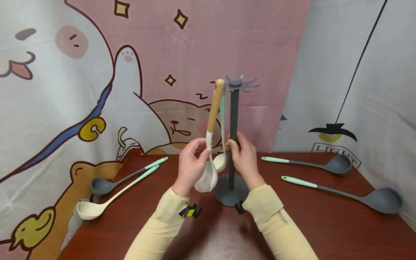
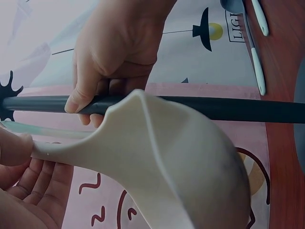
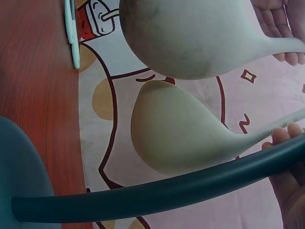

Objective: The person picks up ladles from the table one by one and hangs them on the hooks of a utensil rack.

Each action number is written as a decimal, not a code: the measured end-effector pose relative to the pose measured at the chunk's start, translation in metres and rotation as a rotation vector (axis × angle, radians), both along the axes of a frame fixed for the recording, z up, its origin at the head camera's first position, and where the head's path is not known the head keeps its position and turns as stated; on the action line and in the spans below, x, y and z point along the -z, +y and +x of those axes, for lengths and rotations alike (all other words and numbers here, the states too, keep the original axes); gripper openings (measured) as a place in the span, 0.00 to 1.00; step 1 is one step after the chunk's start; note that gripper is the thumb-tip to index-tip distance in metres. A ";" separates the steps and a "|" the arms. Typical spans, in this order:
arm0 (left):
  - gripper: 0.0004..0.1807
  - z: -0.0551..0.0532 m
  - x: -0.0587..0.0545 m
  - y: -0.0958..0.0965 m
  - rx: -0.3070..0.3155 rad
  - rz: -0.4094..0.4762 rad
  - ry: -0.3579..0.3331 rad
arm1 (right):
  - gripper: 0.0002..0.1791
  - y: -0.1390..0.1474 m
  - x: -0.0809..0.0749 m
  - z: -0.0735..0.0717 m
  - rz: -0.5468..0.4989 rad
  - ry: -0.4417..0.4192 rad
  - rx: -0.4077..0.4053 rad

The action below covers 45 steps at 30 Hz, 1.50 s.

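My left hand (image 1: 191,164) pinches a white ladle (image 1: 215,108) with a tan handle low on its shaft. The ladle stands handle-up, its bowl hanging below the fingers and its handle top level with the stand's hooks. My right hand (image 1: 246,157) grips the post of a dark grey utensil stand (image 1: 234,112). From the stand's hooked top hangs a cream ladle (image 1: 221,163) with a mint handle, between the post and the tan-handled ladle. In the right wrist view, the hanging ladle's bowl (image 3: 176,129) is beside the post. Whether the tan handle touches a hook I cannot tell.
On the table's left lie a grey ladle (image 1: 102,186) and a cream ladle (image 1: 91,210), both mint-handled. Two more mint-handled grey ladles, one farther back (image 1: 339,164) and one nearer (image 1: 385,200), lie on the right. A printed cloth (image 1: 253,43) hangs behind the table.
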<state>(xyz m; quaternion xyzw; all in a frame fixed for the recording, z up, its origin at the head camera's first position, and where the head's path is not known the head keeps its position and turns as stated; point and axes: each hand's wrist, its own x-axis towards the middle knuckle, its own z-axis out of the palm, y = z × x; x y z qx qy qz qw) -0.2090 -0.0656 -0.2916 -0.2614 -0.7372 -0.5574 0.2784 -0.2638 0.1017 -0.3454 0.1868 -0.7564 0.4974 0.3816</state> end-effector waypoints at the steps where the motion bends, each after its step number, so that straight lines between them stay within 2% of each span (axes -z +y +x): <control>1: 0.07 0.000 0.000 0.000 0.002 -0.002 0.000 | 0.08 0.000 0.000 0.000 0.000 0.000 0.001; 14: 0.07 0.001 0.002 0.005 0.022 -0.009 -0.027 | 0.09 0.001 -0.003 0.000 -0.002 -0.028 -0.014; 20: 0.07 0.001 0.003 0.004 0.030 -0.017 -0.061 | 0.12 0.006 -0.007 0.002 0.030 -0.086 -0.050; 26: 0.08 0.001 0.002 0.005 0.054 -0.016 -0.106 | 0.12 0.015 -0.014 0.005 0.056 -0.173 -0.123; 33: 0.09 -0.028 0.031 0.000 0.089 -0.013 -0.087 | 0.12 0.022 -0.020 0.005 0.085 -0.252 -0.178; 40: 0.09 -0.026 0.031 0.003 0.127 -0.011 -0.089 | 0.12 0.029 -0.025 0.002 0.098 -0.321 -0.237; 45: 0.08 -0.027 0.032 0.004 0.127 -0.015 -0.115 | 0.13 0.035 -0.029 0.000 0.120 -0.365 -0.307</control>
